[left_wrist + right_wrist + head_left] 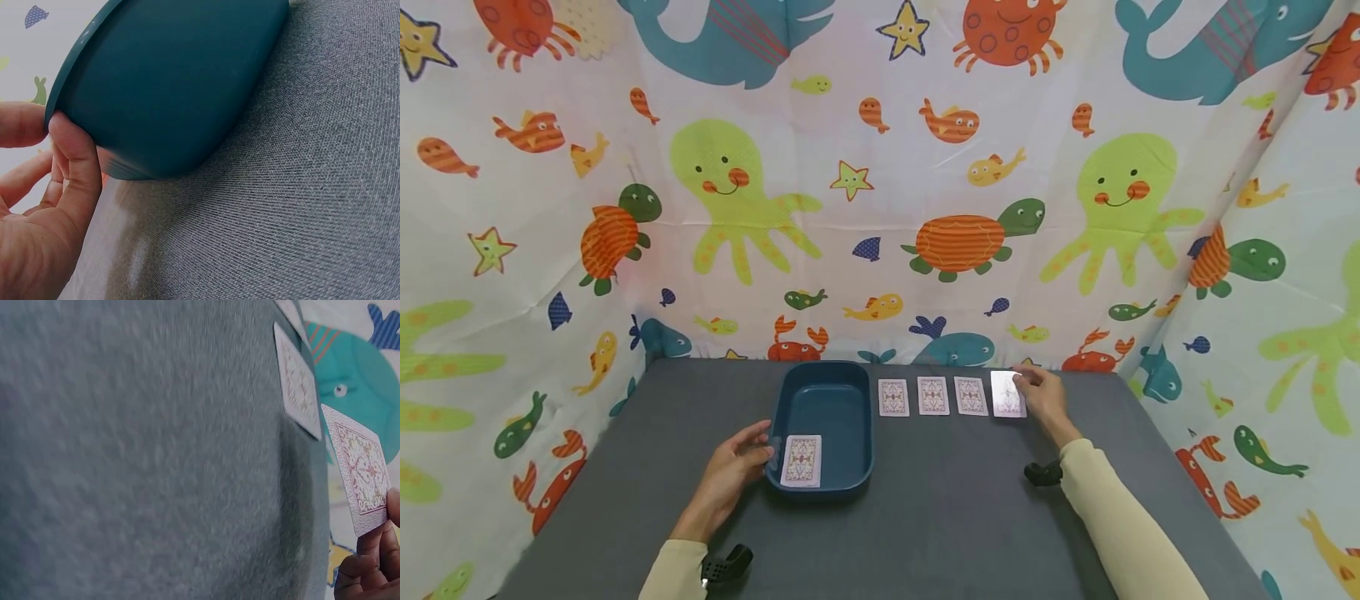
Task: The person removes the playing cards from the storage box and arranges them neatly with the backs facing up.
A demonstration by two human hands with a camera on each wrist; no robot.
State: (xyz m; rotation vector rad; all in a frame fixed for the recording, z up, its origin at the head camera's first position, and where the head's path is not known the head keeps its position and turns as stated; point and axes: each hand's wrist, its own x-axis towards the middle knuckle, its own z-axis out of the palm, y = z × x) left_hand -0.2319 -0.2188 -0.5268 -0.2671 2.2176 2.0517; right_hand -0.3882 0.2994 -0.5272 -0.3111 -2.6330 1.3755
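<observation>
In the head view my right hand pinches a playing card by its right edge, at the right end of a row of face-down cards. The right wrist view has this card tilted off the grey cloth, thumb on its patterned back. My left hand holds the left rim of a dark teal tray. Thumb and finger pinch that rim in the left wrist view, where the tray's outer wall fills the top. Inside the tray, near its front left corner, lies another patterned card.
Three face-down cards, the left, middle and right one, lie spaced out right of the tray. A grey cloth covers the table. Behind it hangs a curtain printed with sea animals. Each wrist wears a black band.
</observation>
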